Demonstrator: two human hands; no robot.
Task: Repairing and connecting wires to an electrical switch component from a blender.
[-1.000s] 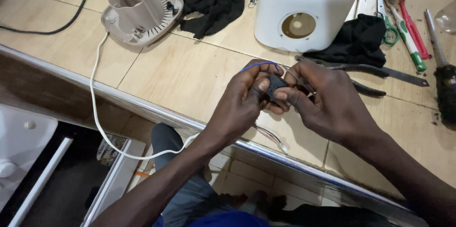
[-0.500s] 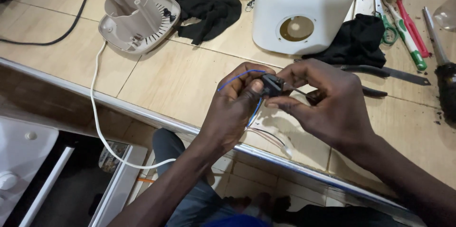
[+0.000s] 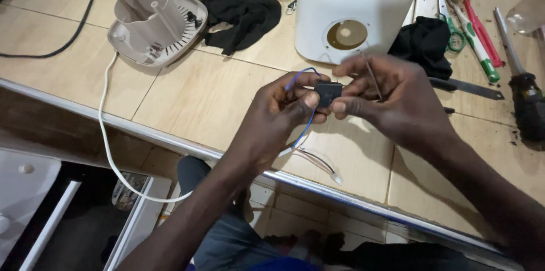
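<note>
While the left hand (image 3: pixel 281 109) and right hand (image 3: pixel 392 98) pinch the black part (image 3: pixel 328 93) from both sides near the counter's (image 3: pixel 187 89) near edge, fingers clamped, best keep the blue wire (image 3: pixel 305 126) slack and grip steady.

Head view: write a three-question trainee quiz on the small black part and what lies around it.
1. True or false: both hands pinch the small black part.
2. What colour is the wire looping from it? A red, B blue, C yellow.
3. Which thing lies just left of the black cloth?

Key: 1 true: left hand and right hand both grip it. 2 B, the blue wire. 3 The beige base plate.
</note>
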